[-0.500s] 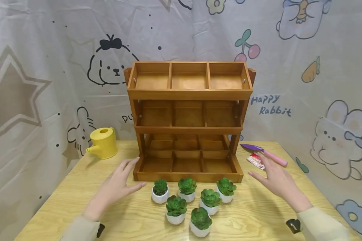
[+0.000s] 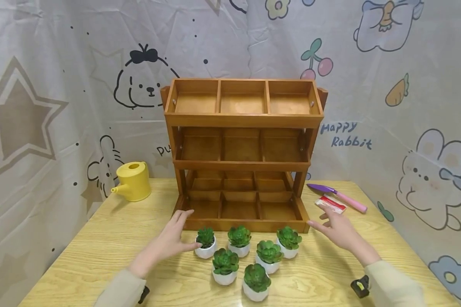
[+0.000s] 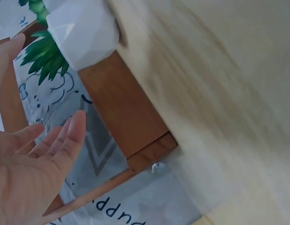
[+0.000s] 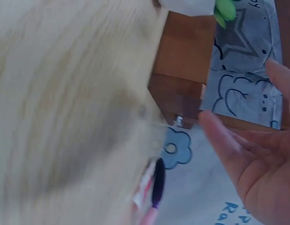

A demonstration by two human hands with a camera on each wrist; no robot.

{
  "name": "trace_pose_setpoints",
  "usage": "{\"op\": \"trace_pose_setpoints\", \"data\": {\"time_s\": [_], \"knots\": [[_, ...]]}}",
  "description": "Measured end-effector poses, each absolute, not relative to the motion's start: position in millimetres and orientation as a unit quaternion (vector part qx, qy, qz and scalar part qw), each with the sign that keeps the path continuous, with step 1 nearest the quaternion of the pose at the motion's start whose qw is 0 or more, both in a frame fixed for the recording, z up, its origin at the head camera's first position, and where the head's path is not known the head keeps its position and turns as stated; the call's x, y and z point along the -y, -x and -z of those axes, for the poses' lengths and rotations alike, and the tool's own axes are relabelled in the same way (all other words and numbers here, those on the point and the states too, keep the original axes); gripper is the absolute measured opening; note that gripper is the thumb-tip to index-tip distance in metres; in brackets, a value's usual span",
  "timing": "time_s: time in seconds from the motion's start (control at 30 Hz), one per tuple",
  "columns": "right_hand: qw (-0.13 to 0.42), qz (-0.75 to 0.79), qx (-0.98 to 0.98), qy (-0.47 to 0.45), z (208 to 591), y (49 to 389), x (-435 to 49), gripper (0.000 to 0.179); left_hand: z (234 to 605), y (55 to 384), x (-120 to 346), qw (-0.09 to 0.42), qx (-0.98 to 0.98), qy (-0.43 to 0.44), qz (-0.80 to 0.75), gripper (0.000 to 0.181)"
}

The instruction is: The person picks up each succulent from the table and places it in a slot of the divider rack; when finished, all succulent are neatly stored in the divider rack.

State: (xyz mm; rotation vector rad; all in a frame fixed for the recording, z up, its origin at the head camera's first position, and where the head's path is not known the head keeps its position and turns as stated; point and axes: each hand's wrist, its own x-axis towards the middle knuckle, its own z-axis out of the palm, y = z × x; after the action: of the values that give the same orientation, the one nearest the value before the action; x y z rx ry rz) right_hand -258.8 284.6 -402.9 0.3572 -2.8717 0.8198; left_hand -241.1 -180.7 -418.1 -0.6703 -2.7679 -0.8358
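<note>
My left hand (image 2: 169, 241), fingers spread, is by the front left corner of the wooden tiered shelf (image 2: 240, 226). Its thumb tip overlaps the leftmost potted succulent (image 2: 205, 249) in the head view. In the left wrist view the spiky green leaves (image 3: 44, 56) and white faceted pot (image 3: 84, 33) show beyond the fingers. The right hand (image 2: 339, 230) hovers with loosely extended fingers beside the shelf's front right corner, holding nothing. Nearest to it among the plants is the rightmost potted succulent (image 2: 289, 243). More potted succulents (image 2: 224, 266) stand in front of the shelf.
A yellow watering can (image 2: 133, 181) stands at the back left of the table (image 2: 100, 256). At the back right lie a red-and-white packet (image 2: 331, 204) and a small trowel (image 2: 349, 201) with purple blade and pink handle. A printed cloth (image 2: 80, 85) hangs behind.
Both hands have moved inward, the left one to the right and down toward the leftmost succulent, the right one to the left. The packet is now less covered by the right hand.
</note>
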Motion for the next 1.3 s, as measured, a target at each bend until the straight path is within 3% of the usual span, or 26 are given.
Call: {"op": "trace_pose_setpoints", "data": {"time_s": [0.33, 0.53, 0.8, 1.3], "knots": [[0.056, -0.340, 0.936, -0.066, 418, 270, -275, 0.076, 432, 239, 167, 0.047, 0.927, 0.215, 0.304, 0.098], [0.060, -0.327, 0.942, -0.051, 425, 272, -271, 0.078, 442, 240, 162, 0.059, 0.921, 0.243, 0.298, 0.098], [0.034, -0.352, 0.935, -0.030, 434, 278, -264, 0.081, 444, 242, 157, 0.070, 0.916, 0.264, 0.293, 0.087], [0.047, -0.348, 0.936, -0.028, 440, 285, -254, 0.077, 445, 249, 156, 0.040, 0.920, 0.269, 0.281, 0.064]]}}
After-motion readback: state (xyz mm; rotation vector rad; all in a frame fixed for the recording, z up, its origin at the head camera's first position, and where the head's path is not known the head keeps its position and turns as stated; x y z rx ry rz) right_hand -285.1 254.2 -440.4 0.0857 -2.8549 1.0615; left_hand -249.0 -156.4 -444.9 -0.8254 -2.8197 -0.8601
